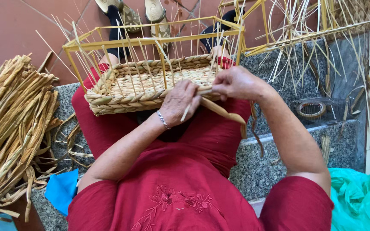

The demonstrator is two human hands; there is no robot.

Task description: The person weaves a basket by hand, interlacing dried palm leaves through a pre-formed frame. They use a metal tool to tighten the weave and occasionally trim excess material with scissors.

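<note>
A half-woven straw basket point(120, 96) on a yellow wire frame point(150, 40) rests on my lap, with thin upright reeds standing from its rim. My left hand point(177, 102) grips a flat dried fibre strand point(221, 112) at the basket's near right corner. My right hand point(235, 82) pinches the same strand just beside it, against the rim. The strand's loose end hangs down to the right over my red dress.
A large bundle of dried fibre point(11, 124) lies at my left on a granite step point(270, 158). Another yellow frame with reeds point(305, 30) stands at the right, near a small wire piece point(311, 110). A teal plastic bag point(360, 199) sits lower right, a blue scrap point(63, 190) lower left.
</note>
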